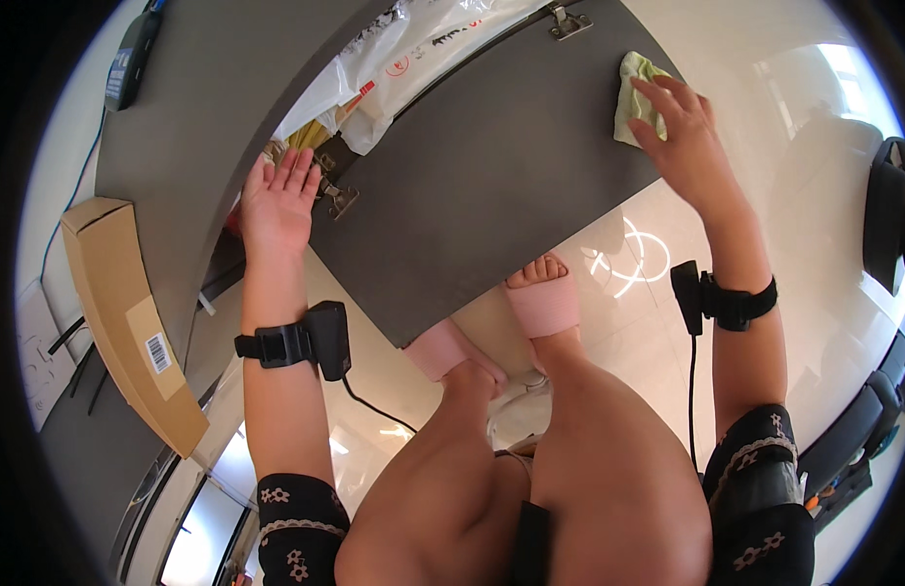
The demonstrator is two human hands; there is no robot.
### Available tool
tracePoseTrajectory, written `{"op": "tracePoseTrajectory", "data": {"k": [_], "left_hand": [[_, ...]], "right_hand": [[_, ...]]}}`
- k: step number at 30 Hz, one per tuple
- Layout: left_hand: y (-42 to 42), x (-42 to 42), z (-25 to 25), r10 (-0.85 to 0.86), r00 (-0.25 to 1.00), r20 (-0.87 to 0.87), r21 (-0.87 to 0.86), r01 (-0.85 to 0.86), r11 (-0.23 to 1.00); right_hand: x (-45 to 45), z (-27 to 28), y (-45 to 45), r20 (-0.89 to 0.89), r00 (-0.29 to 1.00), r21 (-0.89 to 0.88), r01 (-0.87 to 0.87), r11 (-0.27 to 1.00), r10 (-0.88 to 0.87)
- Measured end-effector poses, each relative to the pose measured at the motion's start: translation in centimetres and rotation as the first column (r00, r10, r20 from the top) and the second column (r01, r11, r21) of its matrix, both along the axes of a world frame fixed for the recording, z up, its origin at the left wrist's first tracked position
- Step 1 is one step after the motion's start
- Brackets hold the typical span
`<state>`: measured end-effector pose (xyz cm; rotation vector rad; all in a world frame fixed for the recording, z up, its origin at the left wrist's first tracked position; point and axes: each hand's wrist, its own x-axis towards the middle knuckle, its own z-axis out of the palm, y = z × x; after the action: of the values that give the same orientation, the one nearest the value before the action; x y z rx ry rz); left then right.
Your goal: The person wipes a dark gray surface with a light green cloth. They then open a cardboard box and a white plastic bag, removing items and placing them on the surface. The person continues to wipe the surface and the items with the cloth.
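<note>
Before me a dark grey cabinet door (481, 168) stands swung out from the cabinet on metal hinges. A folded light green cloth (632, 106) lies against the door's far right corner. My right hand (679, 135) is over the cloth, its fingers apart and slightly bent; whether the fingertips press on it is hard to see. My left hand (278, 201) is at the cabinet opening, palm up and fingers spread, with nothing in it. It is close to the lower hinge (339, 198). Each forearm wears a black strapped device with a cable.
White plastic bags (401, 66) with printing fill the cabinet opening. On the grey top (203, 73) at left are a long cardboard box (130, 322) and a black device (133, 62). My feet in pink slippers (544, 304) are at the door's lower edge. Black chairs (888, 212) stand at right.
</note>
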<state>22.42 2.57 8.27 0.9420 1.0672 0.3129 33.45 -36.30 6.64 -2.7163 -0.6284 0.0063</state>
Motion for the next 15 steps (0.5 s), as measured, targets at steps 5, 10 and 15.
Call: {"op": "tracePoseTrajectory", "data": {"k": [5, 10, 15], "left_hand": [[-0.8, 1.0, -0.1, -0.183, 0.974, 0.132, -0.097, 0.197, 0.976], [-0.7, 2.8, -0.8, -0.052, 0.998, 0.020, -0.088, 0.053, 0.995], [-3.1, 1.2, -0.5, -0.274, 0.961, 0.033, 0.141, 0.267, 0.953]], "right_hand": [[-2.3, -0.7, 2.8, -0.197, 0.966, 0.212, -0.128, 0.969, 0.170], [-4.0, -0.5, 5.6, -0.326, 0.907, 0.253, -0.189, 0.949, 0.267], [-4.5, 0.1, 6.4, -0.425, 0.865, 0.333, -0.124, 0.935, 0.266]]}}
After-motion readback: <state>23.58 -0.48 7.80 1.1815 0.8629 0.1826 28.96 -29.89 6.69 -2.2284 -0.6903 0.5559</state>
